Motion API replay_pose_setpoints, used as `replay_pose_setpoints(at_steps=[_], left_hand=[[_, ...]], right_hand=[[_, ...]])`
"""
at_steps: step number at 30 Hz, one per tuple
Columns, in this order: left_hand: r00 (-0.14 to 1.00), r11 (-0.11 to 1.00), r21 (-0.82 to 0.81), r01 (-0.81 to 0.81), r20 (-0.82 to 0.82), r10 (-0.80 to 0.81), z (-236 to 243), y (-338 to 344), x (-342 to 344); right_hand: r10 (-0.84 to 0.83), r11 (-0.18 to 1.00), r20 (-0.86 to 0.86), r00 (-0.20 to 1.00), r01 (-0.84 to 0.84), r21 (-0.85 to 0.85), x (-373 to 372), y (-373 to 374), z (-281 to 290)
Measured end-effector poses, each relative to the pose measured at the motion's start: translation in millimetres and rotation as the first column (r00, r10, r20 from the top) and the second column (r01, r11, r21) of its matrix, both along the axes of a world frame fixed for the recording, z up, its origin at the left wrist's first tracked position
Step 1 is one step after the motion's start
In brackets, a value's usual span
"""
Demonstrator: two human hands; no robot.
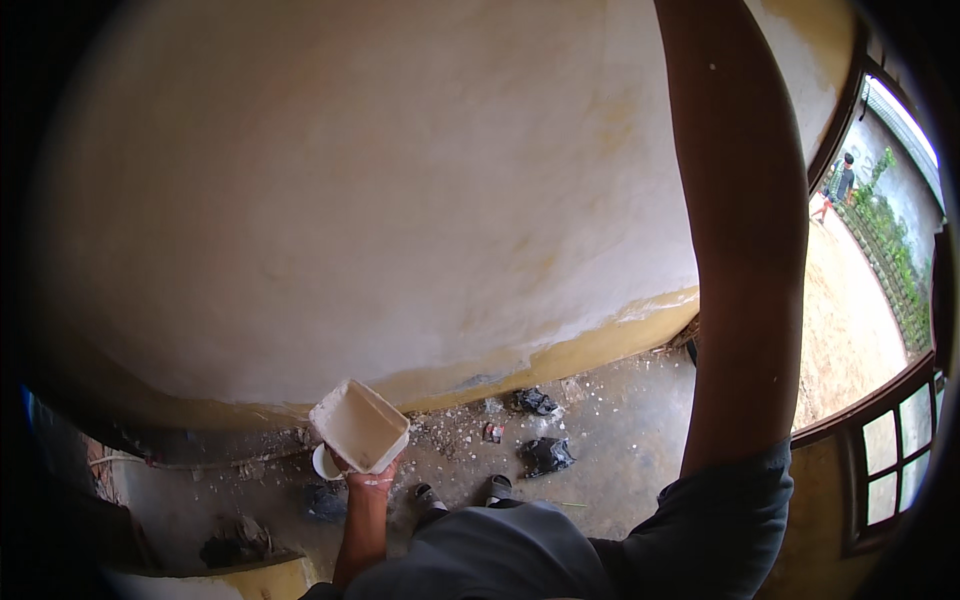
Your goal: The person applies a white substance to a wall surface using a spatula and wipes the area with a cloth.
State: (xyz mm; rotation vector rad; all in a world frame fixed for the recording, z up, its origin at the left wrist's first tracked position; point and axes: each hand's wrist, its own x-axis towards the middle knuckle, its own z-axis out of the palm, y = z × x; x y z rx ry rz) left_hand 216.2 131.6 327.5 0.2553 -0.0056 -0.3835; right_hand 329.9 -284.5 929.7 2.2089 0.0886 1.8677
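My left hand (pixel 372 480) grips a square whitish tub (pixel 392 452) from below, at waist height in front of the wall. Pale smears mark the fingers, and a pale coating or paste shows inside the tub. My right arm (pixel 740 230) is raised high across the right of the view and runs out over the top edge, so its hand is hidden. The wall (pixel 400 200) bears uneven white patches over a yellow base, with bare yellow left along its lower strip.
Black plastic bags (pixel 546 456) and pale crumbs lie on the grey floor (pixel 630 430). A white round container (pixel 326 463) shows behind the tub. Sandals (pixel 498 487) are on my feet. At right, a dark-framed opening (pixel 835 140) looks onto a yard with a person (pixel 842 182).
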Motion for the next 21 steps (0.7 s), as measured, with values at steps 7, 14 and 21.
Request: replay_pose_setpoints(at_steps=[7, 14, 21], left_hand=[[0.997, 0.999, -0.019, 0.029, -0.072, -0.031, 9, -1, -5], [1.0, 1.0, 0.001, 0.003, -0.028, -0.003, -8, -1, -5], [0.998, 1.0, 0.01, 0.027, -0.051, -0.026, -11, 16, 2]], right_hand=[[-0.067, 0.995, -0.228, 0.971, 0.081, 0.053, -1, 2, -145], [-0.016, 0.998, -0.12, 0.993, 0.022, 0.054, -12, -15, -337], [-0.048, 0.974, -0.55, 0.834, 0.162, 0.161, -56, -44, -489]])
